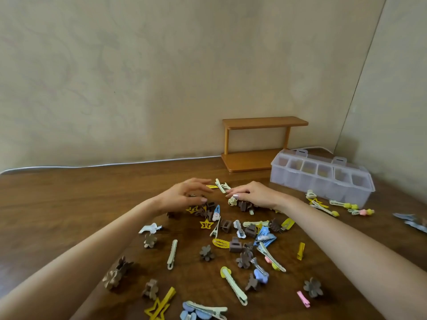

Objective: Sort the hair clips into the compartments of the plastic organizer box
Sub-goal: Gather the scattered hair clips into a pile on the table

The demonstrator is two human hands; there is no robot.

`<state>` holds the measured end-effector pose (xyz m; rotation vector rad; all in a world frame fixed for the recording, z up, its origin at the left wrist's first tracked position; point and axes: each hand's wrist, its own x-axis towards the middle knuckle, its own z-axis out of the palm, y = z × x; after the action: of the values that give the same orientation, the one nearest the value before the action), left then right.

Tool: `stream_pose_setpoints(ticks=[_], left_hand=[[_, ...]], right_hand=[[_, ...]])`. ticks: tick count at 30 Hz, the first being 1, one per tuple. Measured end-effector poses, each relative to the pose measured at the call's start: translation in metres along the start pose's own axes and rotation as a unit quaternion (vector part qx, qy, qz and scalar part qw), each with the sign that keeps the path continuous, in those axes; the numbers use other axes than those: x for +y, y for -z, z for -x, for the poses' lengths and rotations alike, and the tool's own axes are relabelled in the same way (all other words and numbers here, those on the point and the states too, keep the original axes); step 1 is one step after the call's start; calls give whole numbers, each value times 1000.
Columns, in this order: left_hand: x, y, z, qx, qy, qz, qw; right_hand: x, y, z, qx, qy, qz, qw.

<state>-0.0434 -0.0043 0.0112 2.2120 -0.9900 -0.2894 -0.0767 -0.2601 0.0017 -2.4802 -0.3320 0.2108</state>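
Observation:
Many hair clips (227,239) lie scattered over the wooden table (69,195): brown flower claws, yellow stars, cream, blue and pink clips. The clear plastic organizer box (323,179) stands at the right rear, lid shut, its compartments visible through the walls. My left hand (184,196) hovers over the far edge of the pile with fingers curved and spread above brown clips. My right hand (254,194) rests palm down on the pile beside it, fingertips near a cream clip (221,187). Whether either hand grips a clip is hidden.
A small wooden two-tier shelf (261,144) stands against the wall behind the box. A white cable (104,165) runs along the table's back edge. More clips (335,206) lie in front of the box, and a grey packet (411,221) sits at the right edge.

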Motion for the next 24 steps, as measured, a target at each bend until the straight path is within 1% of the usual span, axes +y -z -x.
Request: stream_pose_setpoints(ticks=[3,4,6,7,9,10,12,14,16,18,20,22,24], left_hand=[[-8,2,3,57,8,24,998],[-10,3,4,71,16,13,997],[-18,5,7,93,35,-11,995],[-22,6,10,96,44,-17,994],[-28,10,18,85,52,-28,995],[-31,12,24,75,61,-30,995],[-35,15,36,55,84,-33,994],[-38,14,46,38,103,-30,993],[-39,10,50,26,122,-43,991],[-31,0,46,21,131,-78,988],[-16,-12,39,21,131,-95,987],[-2,-26,30,19,126,-72,989],[6,-36,19,-3,108,-53,993]], right_hand=[[-8,3,18,-8,6,-47,999],[-10,5,24,10,11,-58,998],[-9,8,34,88,15,-66,994],[-5,10,40,141,9,-49,989],[7,18,53,239,-23,34,970],[16,23,61,272,-46,83,958],[37,33,78,311,-102,169,930],[55,39,93,308,-167,226,909],[66,38,101,278,-217,236,906],[72,33,102,266,-242,213,908],[75,29,101,280,-256,174,909],[73,25,98,294,-268,120,909],[69,21,96,292,-268,69,915]])
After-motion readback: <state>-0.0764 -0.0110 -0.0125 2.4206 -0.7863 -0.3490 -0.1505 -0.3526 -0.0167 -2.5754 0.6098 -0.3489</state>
